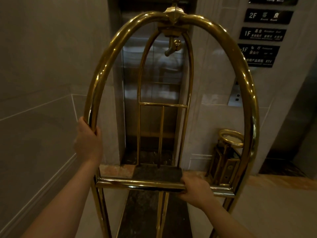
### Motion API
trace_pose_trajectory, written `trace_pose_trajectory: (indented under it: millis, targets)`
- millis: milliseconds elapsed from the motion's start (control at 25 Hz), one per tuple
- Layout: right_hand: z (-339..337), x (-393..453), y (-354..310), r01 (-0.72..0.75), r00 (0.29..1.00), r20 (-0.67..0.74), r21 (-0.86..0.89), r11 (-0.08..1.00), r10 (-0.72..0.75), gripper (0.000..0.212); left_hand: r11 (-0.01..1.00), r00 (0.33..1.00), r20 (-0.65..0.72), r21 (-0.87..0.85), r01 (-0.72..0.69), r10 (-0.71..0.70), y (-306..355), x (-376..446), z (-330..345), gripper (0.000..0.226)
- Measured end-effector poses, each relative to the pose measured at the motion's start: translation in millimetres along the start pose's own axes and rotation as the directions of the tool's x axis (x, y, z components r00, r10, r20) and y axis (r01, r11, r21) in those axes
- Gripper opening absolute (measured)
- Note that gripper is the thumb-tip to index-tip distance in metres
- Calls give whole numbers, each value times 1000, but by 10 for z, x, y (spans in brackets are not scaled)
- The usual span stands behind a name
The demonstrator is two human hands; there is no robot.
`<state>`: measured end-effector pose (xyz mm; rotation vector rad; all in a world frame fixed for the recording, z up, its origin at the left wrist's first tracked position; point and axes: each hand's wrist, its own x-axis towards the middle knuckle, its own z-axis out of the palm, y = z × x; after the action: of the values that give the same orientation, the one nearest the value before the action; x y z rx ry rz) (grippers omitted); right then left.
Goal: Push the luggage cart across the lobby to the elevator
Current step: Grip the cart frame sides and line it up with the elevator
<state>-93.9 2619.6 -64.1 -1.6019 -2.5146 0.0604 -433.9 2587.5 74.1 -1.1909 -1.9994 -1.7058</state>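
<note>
A brass luggage cart (109, 62) with a tall arched frame fills the view, its dark deck stretching away below me. My left hand (88, 141) grips the left upright of the near arch. My right hand (195, 189) grips the horizontal brass crossbar at waist height. Straight ahead, seen through the arches, stand the elevator doors (154, 79), steel, reflective and closed. The cart's far end sits close to the doorway. A hook hangs from the top of the frame. Nothing is loaded on the deck that I can see.
A tiled wall (42, 83) runs close along the left. Right of the doors are the call button panel (235, 97), black floor directory signs (262, 34), and a brass ashtray bin (226, 155) on the floor. A second dark opening lies further right.
</note>
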Motion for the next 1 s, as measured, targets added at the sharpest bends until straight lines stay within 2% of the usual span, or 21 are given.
trace_pose_trajectory:
  millis: [80,120,160,200,280,320,360,440,520,640,760,1000]
  targets:
    - [-130,-28,-25,-48,999,-11,191,980,51,46,1000,1000,-1,9,-4,4,19,-19,-16,39]
    - [-249,-46,-19,-70,989,-105,279,958,103,43,1000,1000,4,4,-3,3,35,-25,-26,38]
    - [-414,-52,4,-62,950,-272,314,947,152,38,1000,1000,5,4,-4,4,33,-18,-34,38]
    - [-623,-73,45,-57,869,-455,295,954,193,32,1000,1000,5,9,-3,3,41,-23,-40,37]
    - [-1099,-130,181,-81,638,-735,234,969,231,25,1000,1000,4,23,-2,2,47,-34,-51,38]
    - [-1319,-162,270,-98,532,-816,206,974,226,24,1000,1000,9,28,-2,2,45,-39,-57,38]
    - [-1494,-188,355,-121,460,-862,176,977,212,25,1000,1000,17,30,4,-4,47,-43,-72,39]
    - [-1661,-220,508,-177,387,-899,145,973,204,29,999,999,27,40,18,-19,53,-42,-82,40]
    - [-1680,-226,621,-171,377,-879,243,955,291,41,998,999,26,54,26,-28,51,-40,-86,42]
    - [-1612,-199,649,-89,465,-745,497,863,477,65,999,1000,26,39,9,-10,45,-33,-70,41]
    - [-1549,-159,641,-114,484,-716,518,847,503,68,1000,1000,6,28,1,-1,44,-23,-60,37]
    - [-1515,-77,682,-154,442,-732,508,847,519,71,1000,1000,22,5,17,-17,49,-12,-30,32]
